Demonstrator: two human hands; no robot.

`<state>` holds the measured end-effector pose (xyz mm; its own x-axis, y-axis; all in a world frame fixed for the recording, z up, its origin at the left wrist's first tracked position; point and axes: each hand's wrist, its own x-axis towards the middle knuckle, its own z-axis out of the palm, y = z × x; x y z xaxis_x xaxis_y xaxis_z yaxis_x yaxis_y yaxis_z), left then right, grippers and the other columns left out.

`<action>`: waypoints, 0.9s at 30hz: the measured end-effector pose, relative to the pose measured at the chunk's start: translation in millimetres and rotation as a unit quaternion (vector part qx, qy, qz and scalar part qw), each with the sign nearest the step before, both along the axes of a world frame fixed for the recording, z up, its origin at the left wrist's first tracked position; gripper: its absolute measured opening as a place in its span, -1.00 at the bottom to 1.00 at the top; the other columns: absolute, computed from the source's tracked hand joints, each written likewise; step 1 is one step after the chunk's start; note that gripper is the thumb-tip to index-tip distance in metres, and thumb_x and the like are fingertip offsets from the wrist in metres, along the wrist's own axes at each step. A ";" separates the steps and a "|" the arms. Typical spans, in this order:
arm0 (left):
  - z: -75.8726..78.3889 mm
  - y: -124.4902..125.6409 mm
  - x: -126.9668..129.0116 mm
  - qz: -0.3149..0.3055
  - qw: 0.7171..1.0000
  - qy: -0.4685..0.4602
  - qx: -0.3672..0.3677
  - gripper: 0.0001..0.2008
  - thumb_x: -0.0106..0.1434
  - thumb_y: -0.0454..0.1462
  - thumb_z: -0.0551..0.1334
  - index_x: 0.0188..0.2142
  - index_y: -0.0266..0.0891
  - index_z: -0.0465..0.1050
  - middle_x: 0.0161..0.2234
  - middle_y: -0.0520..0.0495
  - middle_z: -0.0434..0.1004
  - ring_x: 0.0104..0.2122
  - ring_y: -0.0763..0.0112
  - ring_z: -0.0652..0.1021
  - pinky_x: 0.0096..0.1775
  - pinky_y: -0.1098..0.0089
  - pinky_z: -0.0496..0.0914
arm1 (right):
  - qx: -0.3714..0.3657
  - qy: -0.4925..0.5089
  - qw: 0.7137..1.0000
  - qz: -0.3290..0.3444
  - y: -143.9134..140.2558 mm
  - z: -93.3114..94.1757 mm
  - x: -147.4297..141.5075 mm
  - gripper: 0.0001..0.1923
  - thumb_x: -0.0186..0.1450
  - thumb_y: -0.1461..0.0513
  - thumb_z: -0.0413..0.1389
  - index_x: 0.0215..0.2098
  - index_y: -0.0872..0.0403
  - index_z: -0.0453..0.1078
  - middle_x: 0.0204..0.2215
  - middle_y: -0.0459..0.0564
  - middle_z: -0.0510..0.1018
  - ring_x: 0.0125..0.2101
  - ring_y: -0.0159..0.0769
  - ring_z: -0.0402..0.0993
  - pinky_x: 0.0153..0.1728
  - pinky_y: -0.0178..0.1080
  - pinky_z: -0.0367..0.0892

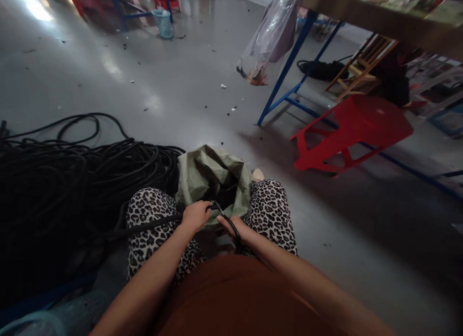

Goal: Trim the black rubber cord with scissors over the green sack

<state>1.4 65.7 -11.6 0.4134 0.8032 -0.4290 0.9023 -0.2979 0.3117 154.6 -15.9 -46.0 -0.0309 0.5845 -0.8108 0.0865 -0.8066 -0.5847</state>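
My left hand [196, 216] is closed around a thick black hose or cord [155, 224], close to its end. The hose runs left across my thigh toward a large heap of black coils [133, 162]. In my right hand [234, 228] is a pair of scissors [226, 218] with dark handles, the blades pointing up and left at the hose end. Whether the blades touch the hose is too small to tell. Both hands are over the near rim of an open greenish woven sack [191, 174] between my knees. Dark pieces lie inside it, partly hidden by folds.
A red plastic stool [376, 123] stands at right beside a blue-legged table [289, 65]. A clear plastic bag [267, 41] hangs from the table. A light-blue basket [163, 24] stands farther back; another blue basket [79, 312] is at lower left. Small scraps dot the grey floor.
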 end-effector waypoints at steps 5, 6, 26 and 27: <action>0.3 0.9 -1.3 0.005 1.000 0.003 -0.007 -0.66 0.25 -0.21 0.06 -0.03 -0.05 0.46 -0.10 -0.06 0.55 -0.12 0.30 0.51 -0.14 0.38 0.34 | 0.004 -0.056 0.998 0.035 0.7 -2.4 -1.2 -0.51 0.26 -0.06 0.09 -0.63 0.08 0.17 -0.86 -0.21 0.13 -0.84 -0.49 0.09 -0.84 -0.44 -0.01; -0.1 1.1 -1.4 0.006 1.000 0.000 -0.006 -0.66 0.25 -0.21 0.06 -0.02 -0.06 0.45 -0.09 -0.06 0.54 -0.11 0.30 0.51 -0.14 0.38 0.34 | -0.001 -0.058 0.998 0.034 1.1 -1.5 -1.0 -0.52 0.26 -0.07 0.08 -0.63 0.08 0.17 -0.85 -0.20 0.13 -0.84 -0.49 0.10 -0.84 -0.44 -0.01; 1.6 2.6 2.9 0.063 0.997 -0.041 0.010 -0.69 0.27 -0.21 0.08 -0.03 -0.11 0.41 -0.04 -0.03 0.53 -0.09 0.33 0.51 -0.10 0.38 0.33 | -0.019 0.084 0.996 -0.016 2.6 5.6 -2.9 -0.55 0.31 -0.05 0.02 -0.39 0.20 0.33 -0.65 -0.10 0.39 -0.70 -0.45 0.34 -0.67 -0.43 0.22; 2.1 2.4 3.2 0.063 0.997 -0.039 0.007 -0.69 0.27 -0.21 0.08 -0.02 -0.11 0.41 -0.04 -0.03 0.53 -0.09 0.33 0.51 -0.10 0.38 0.33 | -0.017 0.086 0.996 -0.019 2.4 5.6 -2.9 -0.54 0.30 -0.06 0.03 -0.38 0.20 0.33 -0.65 -0.10 0.40 -0.69 -0.45 0.35 -0.66 -0.43 0.22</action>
